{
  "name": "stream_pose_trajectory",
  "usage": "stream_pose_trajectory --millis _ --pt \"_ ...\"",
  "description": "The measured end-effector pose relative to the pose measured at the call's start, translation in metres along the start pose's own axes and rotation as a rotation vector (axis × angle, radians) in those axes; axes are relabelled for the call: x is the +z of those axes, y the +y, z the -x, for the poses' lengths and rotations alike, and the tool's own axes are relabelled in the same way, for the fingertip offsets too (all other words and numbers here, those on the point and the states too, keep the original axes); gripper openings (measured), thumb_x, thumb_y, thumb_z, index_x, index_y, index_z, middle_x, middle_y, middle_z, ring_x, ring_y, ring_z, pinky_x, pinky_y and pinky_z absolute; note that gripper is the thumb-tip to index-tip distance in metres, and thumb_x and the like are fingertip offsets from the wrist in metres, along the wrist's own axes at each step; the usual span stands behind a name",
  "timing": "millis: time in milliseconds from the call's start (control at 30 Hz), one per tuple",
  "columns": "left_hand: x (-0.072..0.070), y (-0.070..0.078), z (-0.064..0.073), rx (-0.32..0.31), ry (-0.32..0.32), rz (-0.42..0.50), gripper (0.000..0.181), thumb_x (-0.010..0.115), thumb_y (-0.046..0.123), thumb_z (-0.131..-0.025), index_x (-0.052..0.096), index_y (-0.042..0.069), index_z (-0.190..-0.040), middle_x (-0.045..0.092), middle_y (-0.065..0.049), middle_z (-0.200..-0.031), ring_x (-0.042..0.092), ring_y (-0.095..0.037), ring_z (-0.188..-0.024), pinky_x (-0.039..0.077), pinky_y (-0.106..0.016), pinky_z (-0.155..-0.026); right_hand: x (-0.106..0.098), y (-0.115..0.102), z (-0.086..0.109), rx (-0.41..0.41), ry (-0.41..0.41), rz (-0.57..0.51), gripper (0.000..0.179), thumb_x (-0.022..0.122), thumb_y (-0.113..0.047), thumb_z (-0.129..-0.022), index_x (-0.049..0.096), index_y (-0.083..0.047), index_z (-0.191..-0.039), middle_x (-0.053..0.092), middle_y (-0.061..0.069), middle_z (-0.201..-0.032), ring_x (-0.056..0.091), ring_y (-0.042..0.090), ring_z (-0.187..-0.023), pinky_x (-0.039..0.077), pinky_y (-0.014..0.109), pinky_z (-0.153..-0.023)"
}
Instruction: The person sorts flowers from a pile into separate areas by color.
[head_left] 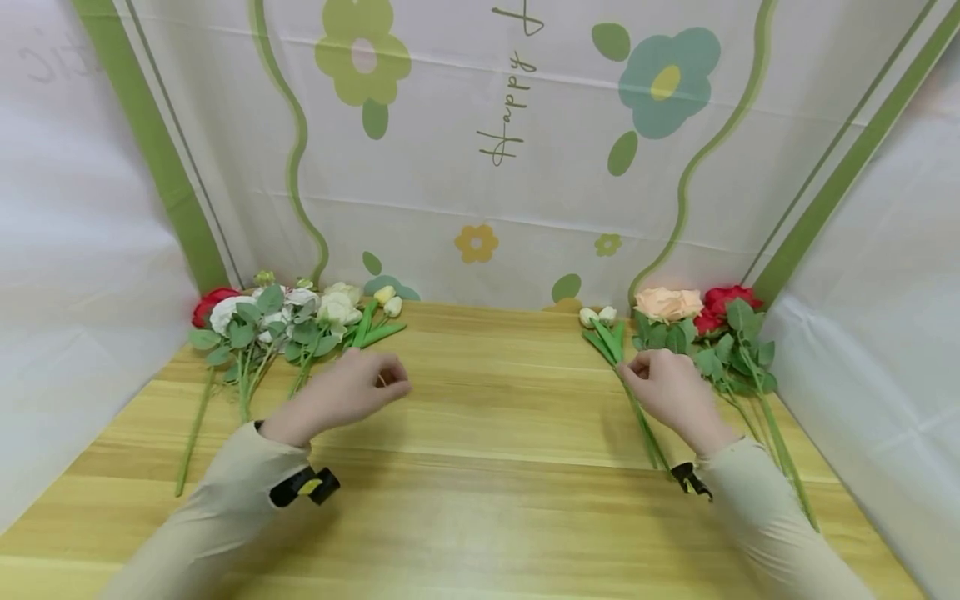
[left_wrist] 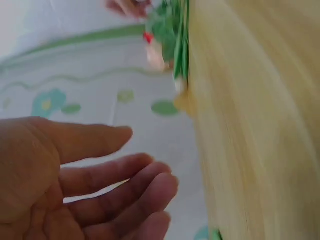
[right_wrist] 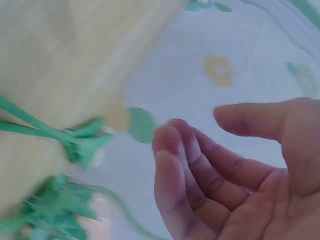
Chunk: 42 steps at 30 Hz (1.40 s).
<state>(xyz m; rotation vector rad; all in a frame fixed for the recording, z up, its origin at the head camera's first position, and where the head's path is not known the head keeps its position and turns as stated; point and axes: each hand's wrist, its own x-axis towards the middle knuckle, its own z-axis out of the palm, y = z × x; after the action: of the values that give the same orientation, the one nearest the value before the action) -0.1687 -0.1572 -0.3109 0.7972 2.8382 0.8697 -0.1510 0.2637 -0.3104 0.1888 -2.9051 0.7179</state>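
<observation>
My left hand [head_left: 347, 393] hovers over the left side of the table, fingers loosely bent and holding nothing. In the left wrist view a gap parts its thumb from the fingers [left_wrist: 152, 195]. Just beyond it lie yellowish-white tulips [head_left: 390, 305] with green leaves, beside cream roses [head_left: 339, 307]. On the other side, my right hand [head_left: 672, 393] is above the white tulips [head_left: 604, 317], partly overlapping their stems in the head view. The right wrist view shows its thumb and fingers [right_wrist: 170, 185] apart with nothing between them, and the tulip leaves [right_wrist: 82, 145] off to the side.
Further left are white flowers [head_left: 232, 314] and a red flower [head_left: 213, 305] with long stems. A peach rose [head_left: 667, 304] and red roses [head_left: 726, 307] lie at the back right. Behind the wooden table [head_left: 465, 517] hangs a flower-printed cloth [head_left: 450, 175].
</observation>
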Motion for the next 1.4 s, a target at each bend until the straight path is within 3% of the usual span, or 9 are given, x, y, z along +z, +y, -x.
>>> stream_pose_trajectory --millis 167,300,433,600,767,867,1000,1167,1400 --pt "-0.024 -0.030 -0.001 -0.195 0.103 -0.119 0.018 0.064 0.023 -0.097 0.071 0.007 -0.093 0.065 0.000 -0.080 0.057 -0.014 -0.065 0.048 -0.035 -0.056 -0.003 -0.022 0.017 -0.044 0.097 -0.026 0.026 0.060 -0.028 -0.100 0.073 -0.008 -0.089 0.063 -0.002 -0.068 0.053 0.015 -0.054 0.044 0.036 -0.054" --pt "-0.034 -0.047 0.003 -0.328 0.077 -0.158 0.039 0.061 0.023 -0.098 0.050 0.013 -0.062 0.037 0.005 -0.054 0.031 -0.010 -0.046 0.028 -0.026 -0.043 -0.002 -0.030 0.024 -0.066 0.091 -0.031 0.028 0.059 -0.031 -0.100 0.074 -0.008 -0.094 0.065 -0.003 -0.074 0.056 0.012 -0.060 0.046 0.036 -0.057" --pt "-0.033 -0.061 0.003 -0.372 0.076 -0.187 0.051 0.059 0.022 -0.098 0.034 0.018 -0.054 0.020 0.005 -0.050 0.017 -0.010 -0.045 0.019 -0.024 -0.043 0.000 -0.036 0.026 -0.095 0.087 -0.032 0.026 0.060 -0.029 -0.100 0.074 -0.008 -0.095 0.065 -0.003 -0.075 0.056 0.011 -0.060 0.047 0.035 -0.057" --pt "-0.024 -0.073 -0.002 -0.438 0.043 -0.222 0.048 0.058 0.024 -0.098 0.039 0.016 -0.055 0.027 0.003 -0.052 0.024 -0.012 -0.046 0.025 -0.026 -0.043 0.001 -0.041 0.025 -0.102 0.065 -0.036 0.024 0.060 -0.027 -0.099 0.073 -0.007 -0.096 0.063 -0.004 -0.073 0.054 0.012 -0.058 0.046 0.035 -0.055" --pt "-0.017 -0.081 -0.004 -0.531 0.006 -0.273 0.030 0.059 0.028 -0.095 0.059 0.003 -0.079 0.057 -0.022 -0.081 0.052 -0.029 -0.065 0.041 -0.040 -0.050 0.007 -0.040 0.024 -0.102 0.017 -0.031 0.021 0.061 -0.025 -0.099 0.072 -0.008 -0.092 0.057 -0.005 -0.065 0.047 0.014 -0.052 0.041 0.033 -0.051" --pt "-0.014 -0.085 -0.006 -0.550 -0.015 -0.279 0.030 0.060 0.027 -0.095 0.062 -0.003 -0.096 0.059 -0.031 -0.096 0.057 -0.036 -0.074 0.044 -0.046 -0.054 0.011 -0.038 0.026 -0.114 0.007 -0.047 0.019 0.063 -0.023 -0.098 0.072 -0.009 -0.090 0.058 -0.005 -0.066 0.048 0.014 -0.053 0.042 0.033 -0.052" --pt "-0.010 -0.087 -0.005 -0.555 -0.016 -0.292 0.027 0.062 0.020 -0.092 0.062 -0.005 -0.101 0.060 -0.031 -0.098 0.058 -0.035 -0.074 0.046 -0.049 -0.055 0.013 -0.038 0.028 -0.122 0.001 -0.062 0.019 0.064 -0.022 -0.097 0.073 -0.007 -0.093 0.062 -0.004 -0.070 0.050 0.013 -0.055 0.044 0.033 -0.053" --pt "-0.006 -0.088 -0.005 -0.518 -0.033 -0.328 0.006 0.058 0.006 -0.088 0.060 0.000 -0.086 0.061 -0.027 -0.093 0.056 -0.031 -0.070 0.043 -0.043 -0.052 0.015 -0.039 0.028 -0.127 -0.005 -0.057 0.019 0.064 -0.022 -0.097 0.074 -0.007 -0.093 0.061 -0.006 -0.068 0.048 0.013 -0.052 0.042 0.033 -0.051" --pt "-0.004 -0.085 -0.008 -0.498 -0.056 -0.331 0.009 0.055 0.002 -0.088 0.056 0.003 -0.079 0.060 -0.019 -0.084 0.054 -0.028 -0.068 0.040 -0.041 -0.051 0.015 -0.040 0.028 -0.148 0.000 -0.057 0.017 0.064 -0.021 -0.097 0.073 -0.010 -0.089 0.057 -0.008 -0.063 0.044 0.012 -0.050 0.039 0.031 -0.050"
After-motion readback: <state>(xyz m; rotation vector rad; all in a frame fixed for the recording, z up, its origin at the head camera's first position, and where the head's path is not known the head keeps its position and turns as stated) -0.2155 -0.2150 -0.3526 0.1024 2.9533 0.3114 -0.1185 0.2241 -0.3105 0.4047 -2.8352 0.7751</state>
